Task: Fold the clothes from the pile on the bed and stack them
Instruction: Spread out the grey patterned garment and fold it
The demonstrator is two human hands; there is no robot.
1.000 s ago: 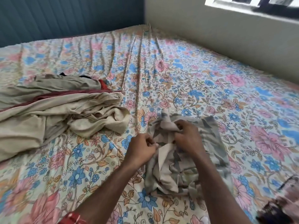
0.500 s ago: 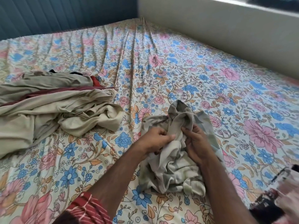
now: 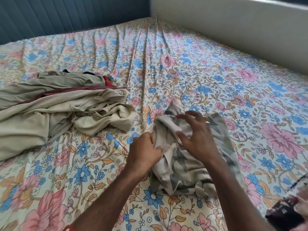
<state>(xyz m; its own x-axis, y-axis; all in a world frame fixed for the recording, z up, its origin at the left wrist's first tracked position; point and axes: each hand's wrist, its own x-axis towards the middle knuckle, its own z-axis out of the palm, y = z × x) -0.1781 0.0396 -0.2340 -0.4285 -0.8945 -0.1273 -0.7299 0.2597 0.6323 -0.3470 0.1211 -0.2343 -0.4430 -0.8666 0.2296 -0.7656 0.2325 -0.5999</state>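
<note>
Both forearms are bare. The right hand wears a slim ring (gold-toned, on one finger), and a red sleeve edge shows at the left arm.

Home bedroom. Large bed with wrinkled floral cotton sheet in blue, pink and orange fills the view, pushed into a corner. Dark blue vertically ribbed panel at the head side, plain off-white painted wall along the right. Loose heap of beige and maroon clothes lying on the sheet: domestic laundry.
</note>
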